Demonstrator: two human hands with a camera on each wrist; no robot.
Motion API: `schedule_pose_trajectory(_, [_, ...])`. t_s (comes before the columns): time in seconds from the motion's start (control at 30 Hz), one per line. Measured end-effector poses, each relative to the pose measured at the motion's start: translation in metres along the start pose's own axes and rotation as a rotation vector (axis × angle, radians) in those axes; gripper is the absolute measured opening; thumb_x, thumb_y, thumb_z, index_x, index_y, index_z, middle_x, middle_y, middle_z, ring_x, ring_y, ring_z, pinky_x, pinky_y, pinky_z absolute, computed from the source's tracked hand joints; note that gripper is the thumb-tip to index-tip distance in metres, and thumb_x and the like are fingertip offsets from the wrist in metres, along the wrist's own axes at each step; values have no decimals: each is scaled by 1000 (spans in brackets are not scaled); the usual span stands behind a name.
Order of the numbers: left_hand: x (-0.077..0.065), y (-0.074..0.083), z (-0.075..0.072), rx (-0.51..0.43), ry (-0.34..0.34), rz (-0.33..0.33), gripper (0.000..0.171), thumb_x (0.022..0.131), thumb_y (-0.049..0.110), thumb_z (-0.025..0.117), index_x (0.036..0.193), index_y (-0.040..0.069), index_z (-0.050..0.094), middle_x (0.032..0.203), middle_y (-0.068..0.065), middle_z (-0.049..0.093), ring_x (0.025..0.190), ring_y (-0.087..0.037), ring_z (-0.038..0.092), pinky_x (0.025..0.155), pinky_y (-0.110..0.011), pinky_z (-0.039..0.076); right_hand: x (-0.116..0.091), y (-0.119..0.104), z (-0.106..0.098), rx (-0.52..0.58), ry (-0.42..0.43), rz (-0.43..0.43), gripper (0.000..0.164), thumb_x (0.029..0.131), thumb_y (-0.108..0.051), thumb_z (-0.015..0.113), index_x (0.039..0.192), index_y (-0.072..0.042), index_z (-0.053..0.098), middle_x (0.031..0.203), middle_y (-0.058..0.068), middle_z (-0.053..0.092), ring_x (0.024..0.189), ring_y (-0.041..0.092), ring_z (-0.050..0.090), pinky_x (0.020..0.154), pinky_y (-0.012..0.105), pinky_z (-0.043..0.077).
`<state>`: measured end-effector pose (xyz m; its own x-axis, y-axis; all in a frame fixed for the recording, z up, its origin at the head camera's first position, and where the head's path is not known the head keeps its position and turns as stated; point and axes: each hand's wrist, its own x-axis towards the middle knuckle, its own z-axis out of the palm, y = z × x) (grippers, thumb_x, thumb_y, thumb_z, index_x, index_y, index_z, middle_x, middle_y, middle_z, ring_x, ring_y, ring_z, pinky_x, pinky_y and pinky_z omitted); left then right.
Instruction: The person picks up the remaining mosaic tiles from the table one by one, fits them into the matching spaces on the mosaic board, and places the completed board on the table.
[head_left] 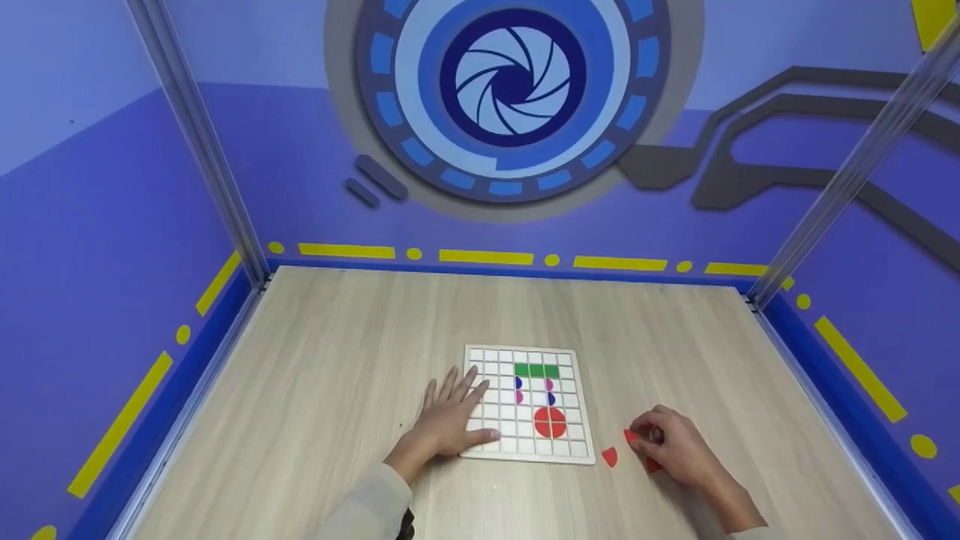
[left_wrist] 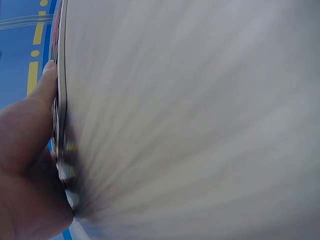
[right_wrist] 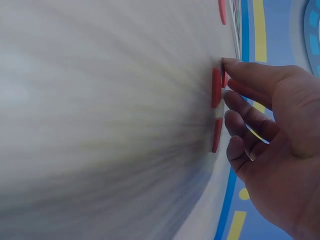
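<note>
A white gridded board lies flat on the table, bearing green squares, small blue and pink half-rounds, and a red circle made of quarter pieces. My left hand rests on the board's left edge with fingers spread; in the left wrist view the left hand lies along the board's side. Right of the board, my right hand pinches a red quarter-circle piece between thumb and index finger. Two more red pieces lie on the table under the right hand.
A loose red quarter piece lies between the board and the right hand. The wooden table is enclosed by blue printed walls at the back and sides, with metal posts at the far corners.
</note>
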<state>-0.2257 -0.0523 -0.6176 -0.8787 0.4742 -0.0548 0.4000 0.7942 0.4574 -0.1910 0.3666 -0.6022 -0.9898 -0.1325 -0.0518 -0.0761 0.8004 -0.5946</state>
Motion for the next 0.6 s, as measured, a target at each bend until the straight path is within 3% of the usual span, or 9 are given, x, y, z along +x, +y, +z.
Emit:
schedule_pose_trajectory(0.33, [2, 2, -3, 10, 0, 0, 94, 98, 67, 62, 169, 15, 30, 178, -12, 12, 162, -43, 3, 126, -69, 2, 0, -5, -1, -10, 5, -33, 18, 90, -1, 81, 102, -13, 76, 90, -1, 59, 80, 15, 53, 64, 25, 45])
schedule_pose_trajectory(0.43, [2, 2, -3, 9, 6, -1, 94, 98, 66, 63, 168, 14, 31, 178, -13, 13, 162, -43, 4, 126, -69, 3, 1, -5, -1, -11, 2, -57, 17, 89, -4, 84, 102, -11, 76, 90, 1, 60, 79, 15, 53, 62, 25, 45])
schedule_pose_trajectory(0.6, [1, 2, 0, 7, 5, -2, 94, 97, 67, 63, 168, 14, 31, 177, -13, 13, 162, -45, 4, 125, -70, 3, 1, -5, 2, 3, -8, -25, 18, 88, -10, 87, 102, -13, 76, 91, 0, 60, 81, 15, 54, 63, 24, 46])
